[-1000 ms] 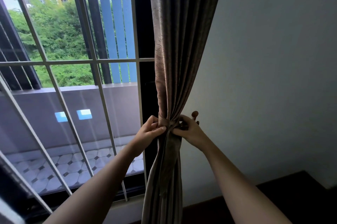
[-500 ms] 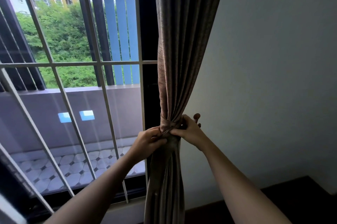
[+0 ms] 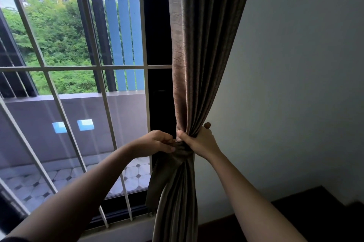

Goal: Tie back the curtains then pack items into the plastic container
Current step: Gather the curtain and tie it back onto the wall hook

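Tightly, right hand (image 3: pixel 201 141) grips the gathered curtain (image 3: pixel 197 60); left hand (image 3: pixel 155 142) pinches its tieback (image 3: pixel 180 152).

Curtain: brown-grey curtain (image 3: pixel 197 64) hangs beside the window, gathered into a narrow waist at mid-height and spreading again below.
Tie-back: a band of the same cloth, the tie-back (image 3: pixel 182 150), wraps the waist; its loose tail (image 3: pixel 157 182) hangs down the curtain's left side.
Left hand: left hand (image 3: pixel 155 142) has its fingers curled and pinches the tie-back at the curtain's left edge.
Right hand: right hand (image 3: pixel 202 140) grips the gathered curtain just above the band, thumb across the front.
Window: white bars (image 3: pixel 59 68) cross the glass; trees (image 3: pixel 59 34) and a tiled balcony floor (image 3: pixel 35 182) lie beyond.
Wall: plain pale wall (image 3: pixel 295 84) to the right.
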{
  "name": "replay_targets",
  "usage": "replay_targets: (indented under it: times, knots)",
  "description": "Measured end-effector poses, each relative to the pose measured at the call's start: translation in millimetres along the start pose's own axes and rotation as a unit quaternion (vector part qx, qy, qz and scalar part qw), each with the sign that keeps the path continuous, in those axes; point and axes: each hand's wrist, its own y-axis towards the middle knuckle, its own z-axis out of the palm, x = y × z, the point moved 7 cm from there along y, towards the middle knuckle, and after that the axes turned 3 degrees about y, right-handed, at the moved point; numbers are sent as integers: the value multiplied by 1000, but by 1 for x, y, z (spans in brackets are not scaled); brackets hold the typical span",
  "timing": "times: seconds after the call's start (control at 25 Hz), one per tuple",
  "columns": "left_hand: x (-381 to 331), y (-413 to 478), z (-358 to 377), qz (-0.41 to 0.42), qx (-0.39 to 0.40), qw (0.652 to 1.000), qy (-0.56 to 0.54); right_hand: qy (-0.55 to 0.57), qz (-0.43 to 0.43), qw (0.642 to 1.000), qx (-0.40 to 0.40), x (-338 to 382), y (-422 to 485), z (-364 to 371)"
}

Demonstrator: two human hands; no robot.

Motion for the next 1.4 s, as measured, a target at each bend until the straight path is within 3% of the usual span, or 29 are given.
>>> replay_targets:
  times: [0.08,0.24,0.4,0.64,0.8,1.08,1.2,1.32,1.4]
  knots:
    - [-6,-3,-6,31,-5,998,59,6,-10,1000,7,5,0,1]
    - [-17,-12,-9,42,47,995,74,14,-14,1000,23,7,1,1]
    - [-29,-2,-24,88,-10,971,222,40,-14,998,43,1,-1,-6]
    - [-31,16,-7,73,-10,997,19,73,-11,993,96,-19,-4,-17]
    - [-49,36,9,165,-104,972,130,91,25,995,35,-42,-5,-40]
    - [-69,63,31,249,-171,949,91,108,61,992,22,-58,-19,-79]
    - [-74,71,40,234,-169,957,37,146,23,988,-35,-61,-34,-76]
    - [-77,77,48,222,-139,965,11,125,-8,971,-206,-63,-51,-71]
    - [-75,84,50,206,-101,973,-6,106,-14,955,-278,-59,-55,-71]
